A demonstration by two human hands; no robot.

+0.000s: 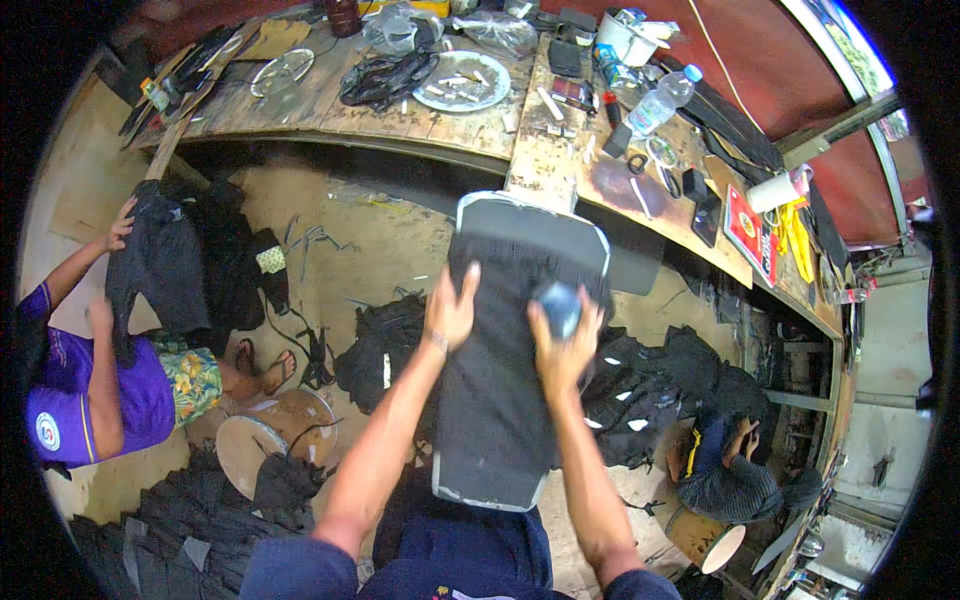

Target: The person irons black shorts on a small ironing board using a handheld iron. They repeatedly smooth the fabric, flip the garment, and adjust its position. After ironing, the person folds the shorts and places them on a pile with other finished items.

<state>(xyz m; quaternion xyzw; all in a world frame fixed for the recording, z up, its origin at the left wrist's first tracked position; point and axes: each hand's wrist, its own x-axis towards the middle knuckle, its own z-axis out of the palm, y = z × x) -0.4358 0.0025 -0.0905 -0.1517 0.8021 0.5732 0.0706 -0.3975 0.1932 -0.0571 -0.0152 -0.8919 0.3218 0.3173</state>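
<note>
In front of me a long board [530,215] with rounded corners juts from the workbench toward my body. Black cloth [495,390] is drawn over most of it; its dark grey far end shows bare. My left hand [452,308] lies on the cloth by the board's left edge, fingers stretched out and thumb apart. Near the right edge, my right hand [565,345] is closed round a blurred, rounded blue-grey object [558,308] on or just above the cloth. Motion blur hides its exact kind and whether it touches.
On the workbench [440,135] lie a plate [462,82] with small white pieces, a black plastic bag [388,78], a water bottle [664,100] and a phone [705,220]. Black garments [650,385] are heaped below. A person [110,390] handles black trousers at left; another [735,480] crouches at right.
</note>
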